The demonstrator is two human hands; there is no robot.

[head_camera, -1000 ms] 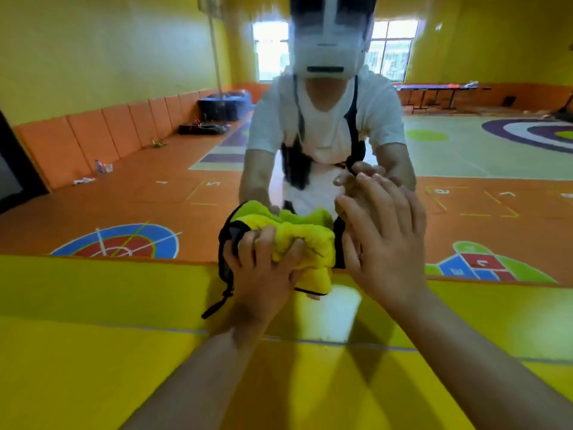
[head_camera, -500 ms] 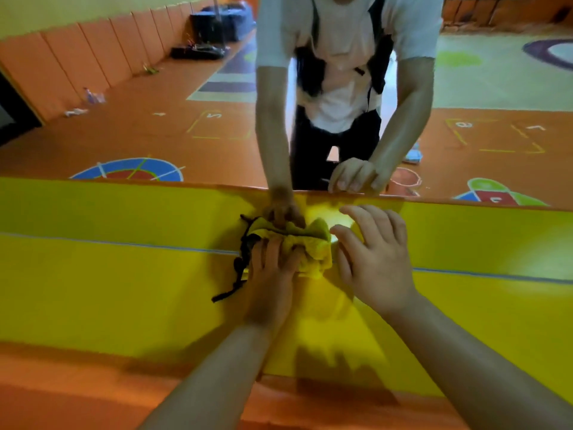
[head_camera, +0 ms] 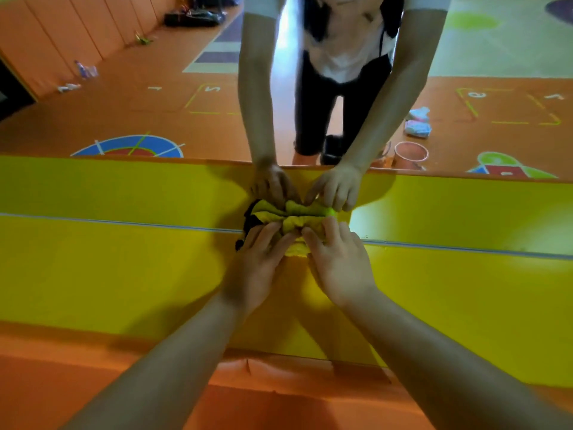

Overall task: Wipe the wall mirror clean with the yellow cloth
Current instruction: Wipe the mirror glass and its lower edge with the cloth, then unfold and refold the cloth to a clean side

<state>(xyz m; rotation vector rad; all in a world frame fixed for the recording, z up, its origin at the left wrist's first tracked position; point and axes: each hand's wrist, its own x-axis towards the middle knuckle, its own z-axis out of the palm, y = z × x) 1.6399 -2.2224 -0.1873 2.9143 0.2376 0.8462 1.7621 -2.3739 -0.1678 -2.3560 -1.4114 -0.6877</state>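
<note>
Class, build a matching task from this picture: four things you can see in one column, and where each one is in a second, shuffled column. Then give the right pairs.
Things
1. left hand
2. right hand
3. cloth
4. mirror

Places
A. bunched under the fingertips of both hands
B. on the cloth's right part
C. above the yellow wall band, showing the orange floor
D. on the cloth's left part, by its black edge

Pairs: 1-D, 2-B, 3-A, 4-C
</note>
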